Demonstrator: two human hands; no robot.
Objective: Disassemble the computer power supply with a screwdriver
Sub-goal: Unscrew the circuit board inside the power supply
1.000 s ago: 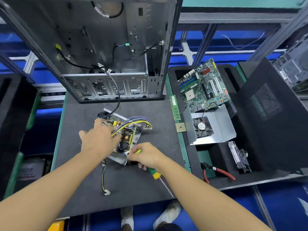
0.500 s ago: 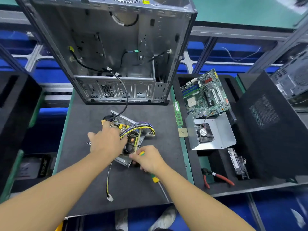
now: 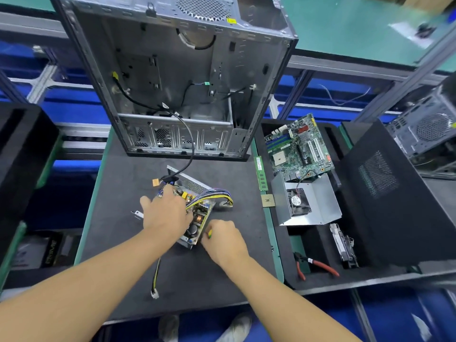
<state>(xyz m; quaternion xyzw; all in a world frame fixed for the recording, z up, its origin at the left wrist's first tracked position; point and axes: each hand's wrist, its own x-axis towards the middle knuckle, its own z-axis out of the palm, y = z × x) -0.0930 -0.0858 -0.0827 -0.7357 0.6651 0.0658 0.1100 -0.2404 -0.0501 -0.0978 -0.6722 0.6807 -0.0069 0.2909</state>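
Your right hand (image 3: 223, 239) has closed in on the near right corner of the power supply (image 3: 199, 215), and less of the green and yellow screwdriver (image 3: 209, 234) shows than a moment ago, only a sliver beside the thumb. Its fingers are curled round the handle; the tip is hidden.

Your left hand (image 3: 166, 213) lies over the left part of the unit, fingers extended and close together, thumb spread out to the left, pressing down.

The opened power supply sits mid-way across the dark work mat (image 3: 118, 193), just near of the open computer case (image 3: 172, 82).

It looks like a stiff, fairly light sheet-metal tray holding a circuit board, so it may skid under turning force. The board parts seem fragile and the cut edges probably sharp, so grip the metal rim. The coloured wire bundle (image 3: 214, 195) arching right is floppy and is no handle.
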